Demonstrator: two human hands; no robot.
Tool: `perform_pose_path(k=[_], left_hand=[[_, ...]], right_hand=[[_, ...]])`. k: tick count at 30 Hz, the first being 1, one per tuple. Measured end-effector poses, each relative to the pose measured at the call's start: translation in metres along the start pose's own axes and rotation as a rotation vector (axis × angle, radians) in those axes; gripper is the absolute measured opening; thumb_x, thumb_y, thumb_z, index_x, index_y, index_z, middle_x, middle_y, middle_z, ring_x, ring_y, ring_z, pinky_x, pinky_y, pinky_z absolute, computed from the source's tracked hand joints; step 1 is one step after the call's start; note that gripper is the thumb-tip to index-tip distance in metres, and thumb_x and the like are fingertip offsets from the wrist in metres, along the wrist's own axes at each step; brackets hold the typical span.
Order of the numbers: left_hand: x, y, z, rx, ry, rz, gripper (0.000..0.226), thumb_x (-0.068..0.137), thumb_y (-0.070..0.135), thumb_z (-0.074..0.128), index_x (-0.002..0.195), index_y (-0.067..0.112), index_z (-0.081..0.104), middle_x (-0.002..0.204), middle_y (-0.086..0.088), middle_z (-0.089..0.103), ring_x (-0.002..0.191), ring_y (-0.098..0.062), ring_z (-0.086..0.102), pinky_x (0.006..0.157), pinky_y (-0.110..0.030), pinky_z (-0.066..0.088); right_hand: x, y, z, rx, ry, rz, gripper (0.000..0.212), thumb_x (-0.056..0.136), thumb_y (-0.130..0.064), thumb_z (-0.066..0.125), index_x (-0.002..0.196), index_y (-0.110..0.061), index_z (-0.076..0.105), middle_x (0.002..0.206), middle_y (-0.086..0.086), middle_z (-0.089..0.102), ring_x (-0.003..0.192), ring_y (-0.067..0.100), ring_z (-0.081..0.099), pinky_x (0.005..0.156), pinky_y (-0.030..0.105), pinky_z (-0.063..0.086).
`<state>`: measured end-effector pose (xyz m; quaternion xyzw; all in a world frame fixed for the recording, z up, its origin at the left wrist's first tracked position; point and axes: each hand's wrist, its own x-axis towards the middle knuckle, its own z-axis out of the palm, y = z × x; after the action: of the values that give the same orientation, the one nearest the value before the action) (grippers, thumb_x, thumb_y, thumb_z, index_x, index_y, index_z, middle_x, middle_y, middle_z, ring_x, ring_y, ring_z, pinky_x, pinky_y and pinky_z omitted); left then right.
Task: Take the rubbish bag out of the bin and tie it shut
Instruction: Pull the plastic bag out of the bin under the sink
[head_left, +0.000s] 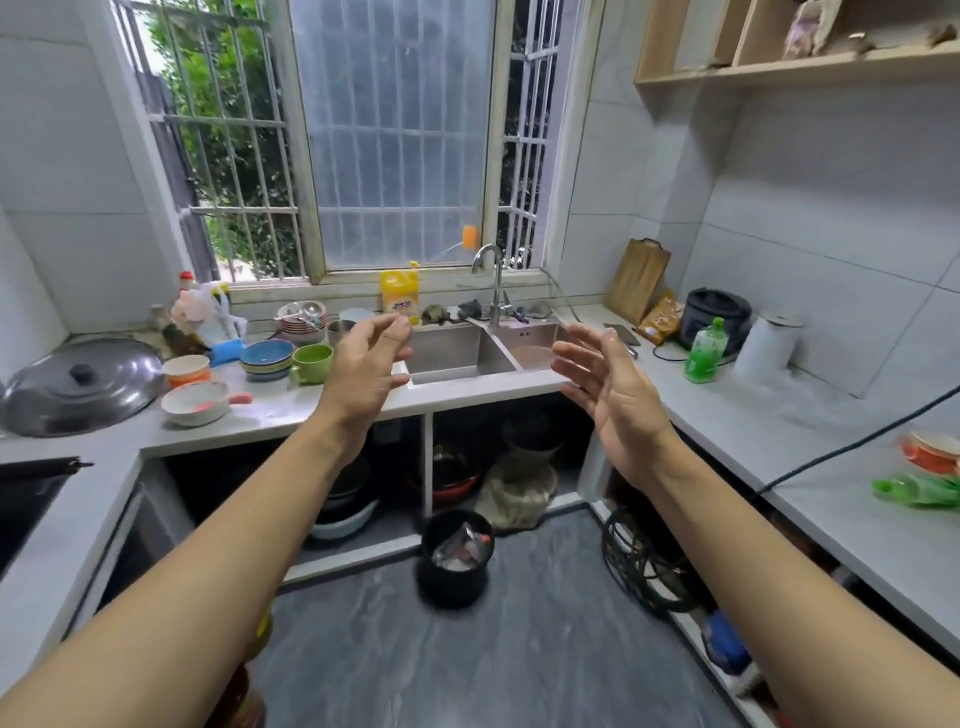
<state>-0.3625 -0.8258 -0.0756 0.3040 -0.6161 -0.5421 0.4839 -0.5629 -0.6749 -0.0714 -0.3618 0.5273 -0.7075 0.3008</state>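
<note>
Hands were raised at chest height in front of the sink (457, 353), both bare and holding nothing. The left hand (363, 371) had its fingers loosely spread, thumb and forefinger curled near each other; the right hand (610, 392) was wide open, palm turned inward, fingers fanned. They were well apart from each other and from the bin (456, 558), which stood on the grey floor (519, 649) below and between the forearms — a small black bin just in front of the open space under the surface (270, 415). The bag (447, 525) was inside the bin, its dark edge folded over the rim, with crumpled rubbish (462, 548) showing at the top. On the surface to the left sat bowls (266, 358), a green cup (311, 362) and a lidded wok (83, 384); a yellow bottle (400, 293) stood behind the sink.
</note>
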Motion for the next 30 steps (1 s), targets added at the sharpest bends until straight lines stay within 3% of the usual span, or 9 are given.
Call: perform_pose_path(k=[7, 10, 17, 23, 30], left_hand=[[0.06, -0.049, 0.005, -0.032, -0.01, -0.091, 0.017, 0.098, 0.036, 0.052, 0.105, 0.024, 0.062, 0.116, -0.004, 0.064, 0.103, -0.019, 0.061, 0.084, -0.038, 0.052], [0.085, -0.067, 0.01, -0.027, 0.011, -0.123, 0.019, 0.098, 0.036, 0.052, 0.109, 0.022, 0.061, 0.119, -0.006, 0.065, 0.104, -0.02, 0.063, 0.083, -0.037, 0.052], [0.148, -0.111, 0.032, 0.018, 0.036, -0.165, 0.023, 0.093, 0.043, 0.054, 0.104, 0.025, 0.063, 0.124, -0.009, 0.066, 0.107, -0.022, 0.063, 0.078, -0.031, 0.051], [0.212, -0.162, 0.074, 0.026, 0.105, -0.241, 0.028, 0.094, 0.042, 0.054, 0.11, 0.021, 0.063, 0.123, -0.008, 0.066, 0.114, -0.027, 0.062, 0.082, -0.035, 0.052], [0.259, -0.219, 0.12, -0.015, 0.191, -0.33, 0.031, 0.094, 0.044, 0.055, 0.113, 0.021, 0.062, 0.121, -0.004, 0.067, 0.113, -0.02, 0.064, 0.091, -0.039, 0.053]], right_hand=[[0.064, 0.032, 0.007, 0.012, 0.023, 0.013, 0.046, 0.102, -0.048, 0.035, 0.129, -0.021, 0.06, 0.13, 0.01, 0.066, 0.117, 0.019, 0.063, 0.104, 0.038, 0.045], [0.093, 0.048, 0.007, 0.034, 0.039, 0.053, 0.047, 0.103, -0.046, 0.035, 0.132, -0.017, 0.057, 0.126, 0.009, 0.067, 0.112, 0.018, 0.064, 0.104, 0.039, 0.045], [0.177, 0.092, -0.003, 0.051, -0.005, 0.113, 0.035, 0.103, -0.043, 0.037, 0.123, -0.026, 0.061, 0.12, 0.004, 0.068, 0.114, 0.019, 0.064, 0.107, 0.04, 0.044], [0.266, 0.132, -0.037, 0.051, -0.04, 0.183, 0.034, 0.104, -0.043, 0.037, 0.122, -0.025, 0.059, 0.127, 0.007, 0.067, 0.121, 0.022, 0.063, 0.108, 0.04, 0.044], [0.349, 0.186, -0.068, -0.031, -0.107, 0.237, 0.036, 0.102, -0.046, 0.038, 0.123, -0.027, 0.059, 0.124, 0.004, 0.068, 0.117, 0.018, 0.064, 0.099, 0.033, 0.047]])
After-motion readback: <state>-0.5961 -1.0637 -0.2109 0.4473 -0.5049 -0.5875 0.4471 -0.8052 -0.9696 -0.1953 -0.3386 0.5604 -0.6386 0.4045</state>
